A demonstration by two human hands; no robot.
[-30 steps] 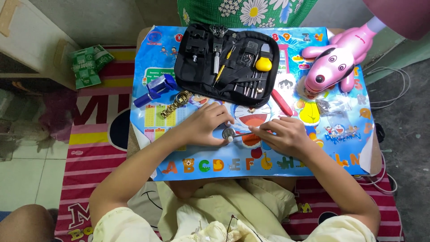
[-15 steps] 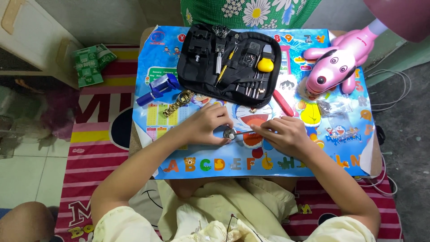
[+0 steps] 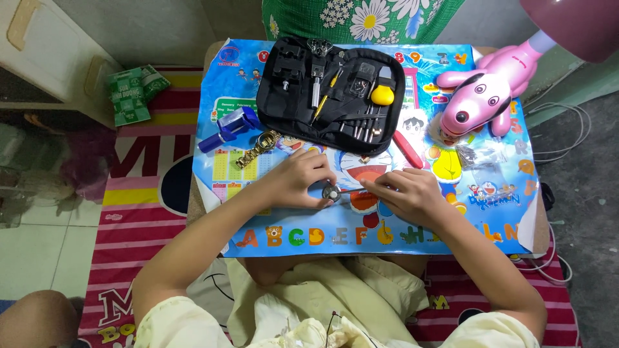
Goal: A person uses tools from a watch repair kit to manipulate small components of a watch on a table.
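A small round watch case (image 3: 332,192) lies near the middle of the counter (image 3: 213,212), on the bright cartoon mat (image 3: 496,212), pinned at its 9 o'clock side by the left hand (image 3: 298,180), whose fingers are closed on its rim. From 3 o'clock a thin metal tool (image 3: 351,190) reaches its edge, long axis running 3 to 9 o'clock, pinched in the right hand (image 3: 405,193) (how the case itself faces is too small to tell). At 12 o'clock an open black tool pouch (image 3: 329,87) sits, at 10 o'clock a gold watch bracelet (image 3: 258,149) and a blue tool (image 3: 229,127), at 2 o'clock a pink dog lamp (image 3: 483,96). Bare mat stretches toward 5 o'clock, to the counter's near edge.
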